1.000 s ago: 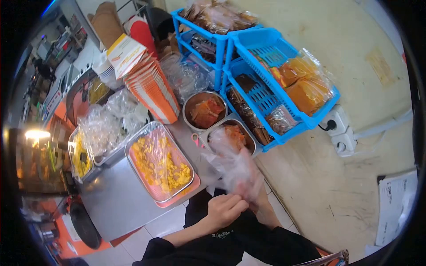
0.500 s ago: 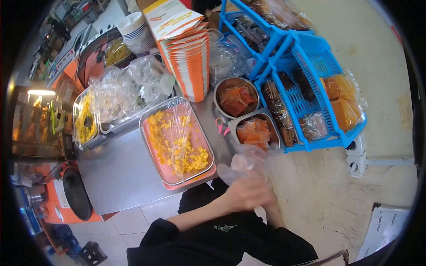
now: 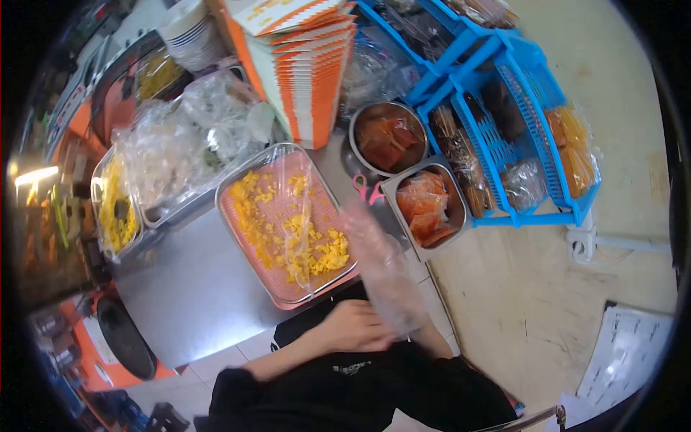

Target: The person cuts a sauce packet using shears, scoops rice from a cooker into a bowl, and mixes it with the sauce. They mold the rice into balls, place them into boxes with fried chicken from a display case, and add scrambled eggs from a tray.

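Note:
A clear plastic glove (image 3: 400,299) covers my right hand (image 3: 376,248), which points up and away from me with its fingers stretched out, slightly blurred. At the right wrist, my bare left hand (image 3: 356,327) is closed on the glove's cuff. Left of the gloved hand lies a metal tray with a pink perforated liner (image 3: 270,237), yellow crumbled food (image 3: 327,252) in it and cling film partly over it. Just beyond the gloved fingertips are pink-handled scissors (image 3: 368,189). A square metal container (image 3: 425,252) with orange-red packets (image 3: 426,205) stands to the right.
A round metal bowl (image 3: 389,111) of reddish packets sits behind the square container. Blue plastic baskets (image 3: 529,216) with wrapped goods stand at right. Folded orange-and-white cartons (image 3: 317,79) are stacked at the back, near plastic-covered trays (image 3: 194,129). A dark pan (image 3: 126,338) is at left.
My right hand has swung up and left from near the square container, the glove now drawn along it. My left hand has shifted left and down. The camera view has shifted slightly.

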Action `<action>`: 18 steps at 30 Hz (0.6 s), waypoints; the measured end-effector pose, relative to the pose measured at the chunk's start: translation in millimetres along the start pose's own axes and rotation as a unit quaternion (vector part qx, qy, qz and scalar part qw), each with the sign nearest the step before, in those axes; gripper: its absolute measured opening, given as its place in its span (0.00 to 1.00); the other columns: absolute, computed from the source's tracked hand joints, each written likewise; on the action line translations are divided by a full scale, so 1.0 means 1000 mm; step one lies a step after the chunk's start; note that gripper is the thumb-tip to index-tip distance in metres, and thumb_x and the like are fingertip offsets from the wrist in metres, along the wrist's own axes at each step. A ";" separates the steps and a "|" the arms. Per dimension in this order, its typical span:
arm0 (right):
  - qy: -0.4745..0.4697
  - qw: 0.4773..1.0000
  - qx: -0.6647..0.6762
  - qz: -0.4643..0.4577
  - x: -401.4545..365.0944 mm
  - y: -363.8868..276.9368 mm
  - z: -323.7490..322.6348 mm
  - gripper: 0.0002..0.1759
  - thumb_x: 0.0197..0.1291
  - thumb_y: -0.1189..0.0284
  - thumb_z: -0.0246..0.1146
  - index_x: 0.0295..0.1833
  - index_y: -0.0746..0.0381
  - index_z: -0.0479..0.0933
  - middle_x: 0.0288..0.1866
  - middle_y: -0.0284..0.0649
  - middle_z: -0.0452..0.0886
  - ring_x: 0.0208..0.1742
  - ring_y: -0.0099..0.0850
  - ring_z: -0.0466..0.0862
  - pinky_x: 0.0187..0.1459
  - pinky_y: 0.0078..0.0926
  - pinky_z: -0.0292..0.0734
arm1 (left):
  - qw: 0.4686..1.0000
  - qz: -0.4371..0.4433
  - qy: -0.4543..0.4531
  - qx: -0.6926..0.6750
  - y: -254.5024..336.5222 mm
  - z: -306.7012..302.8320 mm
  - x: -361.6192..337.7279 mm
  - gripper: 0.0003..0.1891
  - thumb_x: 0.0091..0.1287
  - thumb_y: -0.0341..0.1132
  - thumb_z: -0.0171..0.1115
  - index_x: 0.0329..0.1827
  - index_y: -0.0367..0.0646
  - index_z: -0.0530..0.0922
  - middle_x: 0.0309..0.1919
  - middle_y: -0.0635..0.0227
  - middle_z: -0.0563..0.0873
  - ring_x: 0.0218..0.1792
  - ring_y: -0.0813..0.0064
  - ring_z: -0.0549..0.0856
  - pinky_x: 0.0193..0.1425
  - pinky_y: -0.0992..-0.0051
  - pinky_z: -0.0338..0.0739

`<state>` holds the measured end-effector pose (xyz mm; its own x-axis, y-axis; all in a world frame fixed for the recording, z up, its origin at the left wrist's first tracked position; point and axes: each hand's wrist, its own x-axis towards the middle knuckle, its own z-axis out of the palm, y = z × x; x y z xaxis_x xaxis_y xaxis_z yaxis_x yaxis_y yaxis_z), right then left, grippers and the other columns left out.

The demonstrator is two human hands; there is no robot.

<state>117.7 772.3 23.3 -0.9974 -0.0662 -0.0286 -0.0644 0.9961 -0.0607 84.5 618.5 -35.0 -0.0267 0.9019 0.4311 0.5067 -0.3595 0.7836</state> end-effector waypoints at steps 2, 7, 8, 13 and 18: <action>0.107 0.813 0.539 0.196 -0.001 -0.001 0.003 0.12 0.62 0.71 0.60 0.49 0.57 0.84 0.53 0.44 0.83 0.53 0.39 0.83 0.56 0.38 0.75 | 0.996 -0.088 0.003 0.010 -0.007 -0.040 -0.035 0.09 0.58 0.43 0.67 0.33 0.51 0.80 0.23 0.72 0.80 0.26 0.69 0.82 0.29 0.71 0.74; 0.186 0.934 0.144 0.271 -0.043 0.099 0.000 0.08 0.53 0.73 0.66 0.41 0.58 0.84 0.43 0.40 0.84 0.45 0.37 0.82 0.49 0.33 0.76 | 0.892 -0.319 0.320 -0.015 -0.018 -0.058 -0.094 0.08 0.54 0.31 0.67 0.33 0.40 0.78 0.25 0.67 0.82 0.23 0.75 0.81 0.28 0.76 0.73; 0.137 0.961 0.102 0.219 -0.042 0.111 0.014 0.08 0.52 0.74 0.68 0.40 0.59 0.83 0.42 0.40 0.84 0.43 0.37 0.82 0.47 0.32 0.76 | 0.875 -0.333 0.349 -0.044 -0.023 -0.057 -0.090 0.07 0.55 0.30 0.66 0.33 0.39 0.78 0.26 0.66 0.82 0.24 0.76 0.81 0.29 0.76 0.73; 0.110 0.926 0.256 0.255 -0.060 0.131 0.017 0.09 0.51 0.72 0.70 0.39 0.59 0.83 0.37 0.39 0.82 0.40 0.34 0.81 0.43 0.32 0.75 | 0.926 -0.271 0.261 -0.029 -0.032 -0.075 -0.016 0.06 0.59 0.24 0.61 0.39 0.38 0.81 0.29 0.64 0.81 0.28 0.72 0.81 0.33 0.75 0.73; 0.135 0.850 0.303 0.409 -0.072 0.095 -0.019 0.09 0.50 0.74 0.69 0.40 0.59 0.83 0.36 0.40 0.81 0.38 0.36 0.80 0.42 0.31 0.74 | 0.945 -0.194 0.246 0.095 -0.019 -0.076 0.077 0.09 0.58 0.32 0.68 0.41 0.44 0.82 0.34 0.65 0.82 0.38 0.65 0.79 0.42 0.70 0.74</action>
<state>182.7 872.9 39.0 -0.6768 0.7314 -0.0841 0.6017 0.4837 -0.6356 7.7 676.2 17.2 -0.6156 0.7198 0.3208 0.5215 0.0670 0.8506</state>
